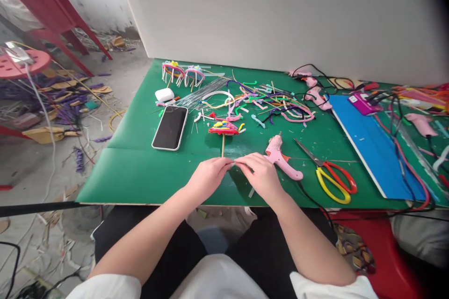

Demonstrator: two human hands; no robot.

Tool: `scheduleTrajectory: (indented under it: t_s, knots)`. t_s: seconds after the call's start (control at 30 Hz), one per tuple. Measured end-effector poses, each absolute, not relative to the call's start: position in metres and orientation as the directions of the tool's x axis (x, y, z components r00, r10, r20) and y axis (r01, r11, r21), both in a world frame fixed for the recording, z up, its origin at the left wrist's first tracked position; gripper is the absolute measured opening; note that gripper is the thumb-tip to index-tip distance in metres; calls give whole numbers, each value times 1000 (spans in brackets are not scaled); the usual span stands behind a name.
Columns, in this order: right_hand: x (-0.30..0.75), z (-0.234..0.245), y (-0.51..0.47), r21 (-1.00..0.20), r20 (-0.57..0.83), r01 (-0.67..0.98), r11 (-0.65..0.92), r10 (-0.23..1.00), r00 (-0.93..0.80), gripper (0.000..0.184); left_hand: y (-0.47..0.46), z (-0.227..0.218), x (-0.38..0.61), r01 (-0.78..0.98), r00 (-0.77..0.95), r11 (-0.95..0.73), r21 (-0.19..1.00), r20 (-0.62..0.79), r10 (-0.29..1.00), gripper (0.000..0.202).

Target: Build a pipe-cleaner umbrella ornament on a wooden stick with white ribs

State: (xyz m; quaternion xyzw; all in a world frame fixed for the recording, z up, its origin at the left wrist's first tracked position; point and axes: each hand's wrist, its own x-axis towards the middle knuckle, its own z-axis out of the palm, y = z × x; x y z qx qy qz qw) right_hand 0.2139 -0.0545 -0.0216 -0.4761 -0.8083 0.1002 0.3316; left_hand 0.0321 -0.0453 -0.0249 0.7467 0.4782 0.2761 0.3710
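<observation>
Your left hand [209, 174] and right hand [260, 174] meet at the front of the green table [115, 173], fingertips nearly touching. The colourful fuzzy piece [223, 127], with its red rim and its yellow, blue and pink top, sits just beyond them, ahead of your left fingertips. Its pale stick [223, 145] runs down from its underside to those fingertips, where the lower end goes out of sight.

The fingers of both your hands are bent inward with the thumbs tucked close. Something small and pale may be pinched between them, but it is too slight to make out, so I can't tell what either hand grips, or whether your left has hold of the stick.

Beside your right hand lies a pink glue gun [288, 168], partly covered by your fingers; the scissors [328, 173] are farther right, their blades apart. The phone [170, 128] lies to the left of the piece. Behind it, the fuzzy stems [261, 98] overlap too much to separate. Your white sleeves [108, 287] are cut off at the bottom edge, and the upper right corner is dark.
</observation>
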Motion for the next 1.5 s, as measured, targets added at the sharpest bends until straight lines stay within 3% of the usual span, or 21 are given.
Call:
scheduleTrajectory:
  t_s: [0.13, 0.33, 0.43, 0.7, 0.83, 1.0, 1.2, 1.37, 1.5]
  knots:
    - [214, -28, -53, -449, 412, 719, 531, 837, -360, 15, -47, -28, 29, 606, 386, -301, 736, 58, 921, 24]
    - [214, -36, -52, -389, 375, 771, 505, 851, -367, 11, -48, -33, 24, 775, 431, -490, 398, 233, 871, 24]
    - [215, -38, -52, -399, 339, 778, 484, 867, -366, 11, -47, -36, 21, 789, 414, -482, 381, 252, 875, 23]
    - [215, -35, -52, -421, 337, 767, 485, 868, -365, 13, -46, -37, 16, 740, 409, -481, 471, 253, 877, 23]
    - [215, -31, -52, -429, 319, 757, 493, 867, -383, 16, -47, -33, 16, 758, 422, -508, 409, 287, 860, 23]
    - [216, -24, -58, -353, 322, 757, 549, 831, -453, 20, -49, -26, 19, 688, 542, -664, 293, 401, 739, 25]
    - [217, -19, -60, -365, 336, 745, 558, 825, -454, 22, -49, -28, 24, 646, 576, -658, 388, 317, 753, 24]
    - [218, -17, -58, -558, 408, 656, 509, 856, -317, 14, -48, -23, 27, 614, 471, -514, 600, 245, 848, 22]
    - [218, -14, -59, -728, 337, 565, 389, 920, -199, 16, -48, -16, 30, 547, 410, -298, 782, 60, 910, 17]
